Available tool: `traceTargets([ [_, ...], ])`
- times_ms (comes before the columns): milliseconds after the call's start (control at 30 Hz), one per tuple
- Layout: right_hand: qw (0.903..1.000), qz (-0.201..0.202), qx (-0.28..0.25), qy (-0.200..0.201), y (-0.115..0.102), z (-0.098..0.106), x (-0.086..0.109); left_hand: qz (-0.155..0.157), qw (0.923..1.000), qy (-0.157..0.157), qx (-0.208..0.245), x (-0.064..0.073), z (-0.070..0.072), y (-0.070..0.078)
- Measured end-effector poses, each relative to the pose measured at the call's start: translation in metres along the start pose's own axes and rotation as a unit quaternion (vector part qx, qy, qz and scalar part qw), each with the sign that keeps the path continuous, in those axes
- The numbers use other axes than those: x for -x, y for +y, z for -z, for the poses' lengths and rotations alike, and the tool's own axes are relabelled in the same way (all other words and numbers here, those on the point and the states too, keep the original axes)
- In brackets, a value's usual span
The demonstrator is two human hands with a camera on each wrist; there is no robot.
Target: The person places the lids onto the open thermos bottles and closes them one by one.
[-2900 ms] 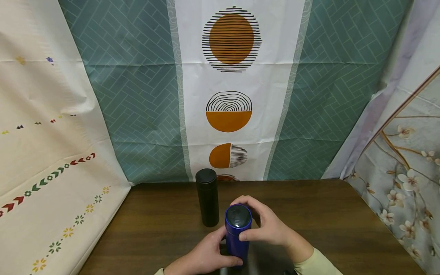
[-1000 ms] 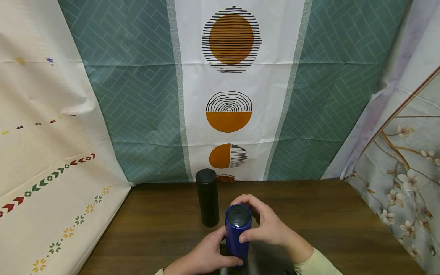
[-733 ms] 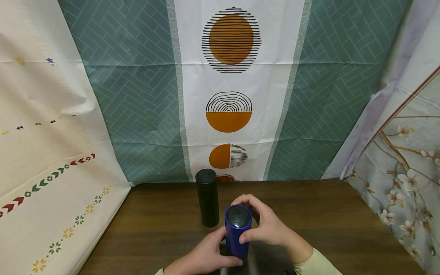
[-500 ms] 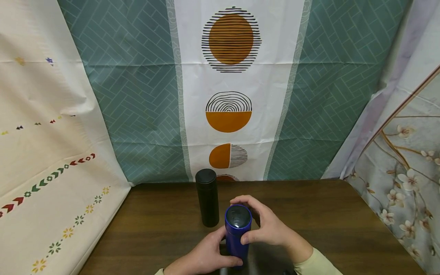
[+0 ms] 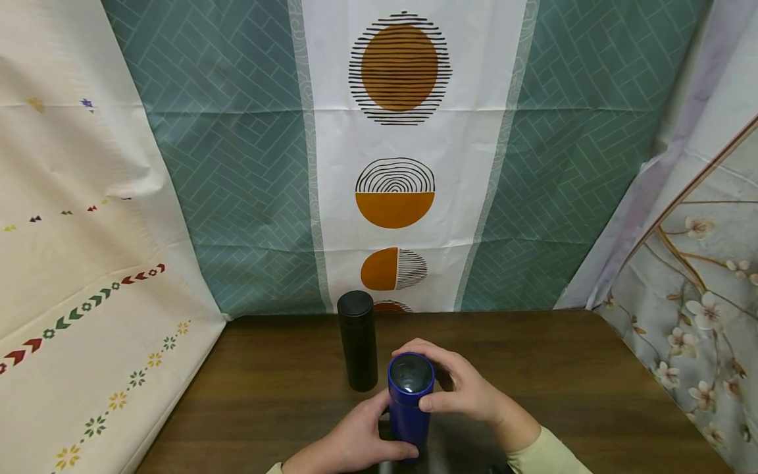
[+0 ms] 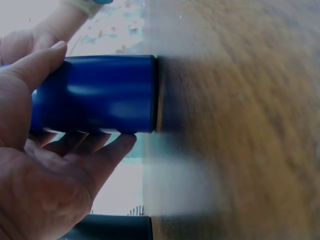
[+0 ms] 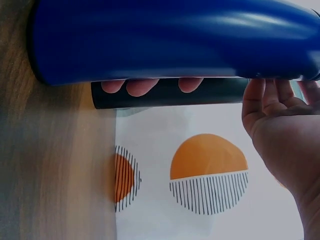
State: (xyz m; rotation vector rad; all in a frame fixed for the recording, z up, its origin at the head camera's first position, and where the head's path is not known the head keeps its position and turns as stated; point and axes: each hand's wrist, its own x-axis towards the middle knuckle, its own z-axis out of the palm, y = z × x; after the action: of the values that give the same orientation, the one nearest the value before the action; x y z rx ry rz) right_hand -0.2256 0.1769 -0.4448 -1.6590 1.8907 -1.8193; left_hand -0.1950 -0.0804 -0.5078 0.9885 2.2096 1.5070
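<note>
A blue thermos bottle [image 5: 408, 421] with a dark, glossy lid top [image 5: 410, 374] stands upright on the wooden table. Low on its body, my left hand [image 5: 361, 431] grips it, thumb in front and fingers behind. In the left wrist view the thermos base [image 6: 152, 95] meets the tabletop. My right hand [image 5: 464, 388] holds the lid at the upper end, its thumb in front and fingers curled round the far side. The right wrist view shows the blue body [image 7: 150, 40] with left fingertips [image 7: 142, 87] below it. Behind, to the left, a black thermos bottle [image 5: 358, 342] stands upright, untouched.
The brown wooden table [image 5: 266, 388] ends at the back against a green and white patterned cloth [image 5: 249, 197]. A cream cloth [image 5: 89, 329] hangs at the left, a floral one [image 5: 699, 329] at the right. Something small and dark [image 5: 500, 469] shows at the bottom edge.
My right hand has turned slightly counterclockwise round the lid, its thumb shifting right and up and its fingers left. The left hand and both bottles have stayed in place.
</note>
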Motion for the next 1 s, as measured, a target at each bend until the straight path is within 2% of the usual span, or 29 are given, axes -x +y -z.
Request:
traceTargets([
  [233, 0.9998, 0.005, 0.01, 0.015, -0.0001, -0.0005, -0.0017, -0.002, 1.0, 0.002, -0.002, -0.0009, 0.0, 0.0008],
  [500, 0.9991, -0.02, 0.006, 0.036, -0.0007, -0.0008, 0.0001, 0.003, 1.0, 0.003, 0.001, -0.0011, 0.0002, 0.0026],
  [733, 0.9975, -0.045, -0.012, 0.054, 0.0006, -0.0034, 0.003, -0.006, 0.9999, 0.003, -0.007, -0.001, 0.0, 0.0019],
  [1000, 0.9975, -0.056, -0.002, 0.043, 0.0004, -0.0025, 0.0062, -0.001, 1.0, -0.002, -0.003, -0.0005, -0.0002, 0.0012],
])
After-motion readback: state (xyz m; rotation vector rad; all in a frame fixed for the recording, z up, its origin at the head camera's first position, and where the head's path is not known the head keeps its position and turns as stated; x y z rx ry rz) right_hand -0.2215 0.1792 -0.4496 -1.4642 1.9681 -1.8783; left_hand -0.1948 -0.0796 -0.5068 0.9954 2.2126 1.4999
